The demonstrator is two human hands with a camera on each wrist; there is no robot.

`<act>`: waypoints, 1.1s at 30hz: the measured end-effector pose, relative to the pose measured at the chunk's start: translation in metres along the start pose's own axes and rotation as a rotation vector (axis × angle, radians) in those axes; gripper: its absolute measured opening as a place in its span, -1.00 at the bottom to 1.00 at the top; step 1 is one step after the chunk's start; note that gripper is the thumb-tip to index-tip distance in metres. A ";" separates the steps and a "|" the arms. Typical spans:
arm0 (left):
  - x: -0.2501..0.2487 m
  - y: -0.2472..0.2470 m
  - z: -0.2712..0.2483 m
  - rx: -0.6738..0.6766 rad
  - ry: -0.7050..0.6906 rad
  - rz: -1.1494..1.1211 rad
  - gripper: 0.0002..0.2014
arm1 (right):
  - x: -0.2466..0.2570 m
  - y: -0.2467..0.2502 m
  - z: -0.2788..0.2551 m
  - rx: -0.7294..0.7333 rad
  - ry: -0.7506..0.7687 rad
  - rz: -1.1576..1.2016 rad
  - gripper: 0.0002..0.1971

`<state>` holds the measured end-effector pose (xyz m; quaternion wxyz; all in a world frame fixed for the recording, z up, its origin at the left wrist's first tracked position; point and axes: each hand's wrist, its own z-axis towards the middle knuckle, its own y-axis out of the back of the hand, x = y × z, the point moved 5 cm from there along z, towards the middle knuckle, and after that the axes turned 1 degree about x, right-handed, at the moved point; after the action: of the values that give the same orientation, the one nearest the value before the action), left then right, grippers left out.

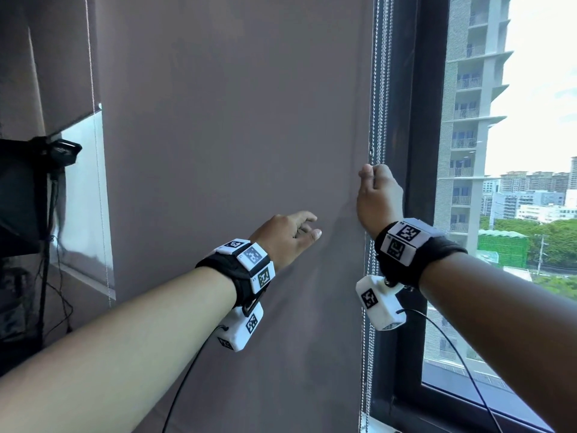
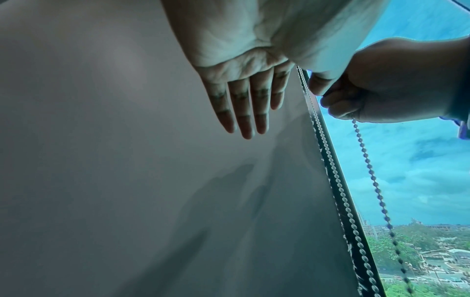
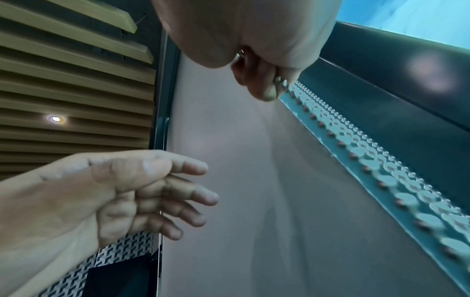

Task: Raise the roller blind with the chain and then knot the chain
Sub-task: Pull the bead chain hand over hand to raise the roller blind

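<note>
A grey-brown roller blind hangs down over the window and fills the middle of the head view. Its metal bead chain runs along the blind's right edge, beside the dark window frame. My right hand is fisted round one strand of the chain at about mid height; the other strand hangs free against the frame. My left hand is held out in front of the blind, left of the chain, with fingers loosely extended and nothing in it.
A dark window frame stands right of the chain, with glass and tall buildings beyond. At the left are a second blind with a thin cord and a black stand with cables.
</note>
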<state>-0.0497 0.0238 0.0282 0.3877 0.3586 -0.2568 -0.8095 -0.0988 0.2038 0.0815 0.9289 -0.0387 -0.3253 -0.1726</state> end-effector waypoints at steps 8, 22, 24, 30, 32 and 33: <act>-0.019 -0.004 0.003 -0.015 -0.055 -0.032 -0.53 | 0.010 0.007 -0.023 -0.043 0.108 0.044 -0.56; -0.060 -0.013 0.007 -0.052 -0.214 -0.088 -0.62 | 0.002 0.014 -0.058 -0.028 0.104 0.137 -0.55; -0.066 -0.013 0.007 -0.063 -0.220 -0.103 -0.63 | -0.005 0.014 -0.068 -0.018 0.095 0.144 -0.53; -0.077 -0.023 0.007 -0.079 -0.230 -0.180 -0.64 | -0.021 0.012 -0.098 0.012 0.071 0.185 -0.51; -0.081 -0.028 0.007 -0.067 -0.209 -0.238 -0.62 | -0.026 0.009 -0.105 0.031 0.047 0.193 -0.54; -0.083 -0.031 0.007 -0.057 -0.192 -0.262 -0.61 | -0.028 0.007 -0.107 0.041 0.035 0.198 -0.55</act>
<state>-0.0324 0.1094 0.0426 0.2623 0.2989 -0.2207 -0.8906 -0.0537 0.1995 -0.0197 0.9475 -0.0488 -0.3071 -0.0742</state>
